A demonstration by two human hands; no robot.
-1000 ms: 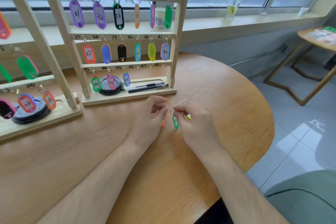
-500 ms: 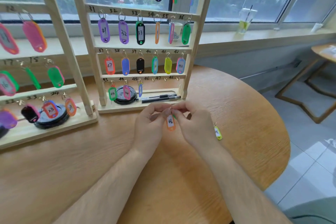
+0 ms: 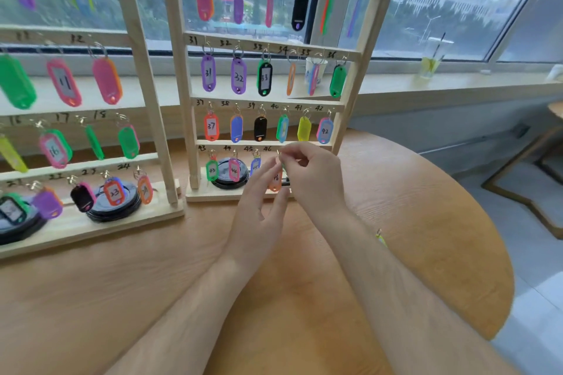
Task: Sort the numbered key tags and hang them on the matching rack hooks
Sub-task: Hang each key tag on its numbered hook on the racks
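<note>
An orange tag (image 3: 275,182) dangles upright by its ring under the wooden rack's (image 3: 185,100) bottom-rail 46 mark.

I count two wooden racks (image 3: 179,100), two hands (image 3: 256,210), one pinched orange key tag (image 3: 275,182) and one loose yellow-green tag (image 3: 380,239).

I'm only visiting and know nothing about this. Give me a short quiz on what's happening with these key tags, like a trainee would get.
1. True or false: the orange tag lies flat, untouched.
2. Which hand pinches the orange tag's ring? A. left B. right C. both
3. Fill in: a yellow-green tag lies on the ____ beside the right forearm.

Key: 1 false, it hangs in front of the rack's bottom row. 2 B, the right hand; the left hand has straight fingers beside it. 3 table.
</note>
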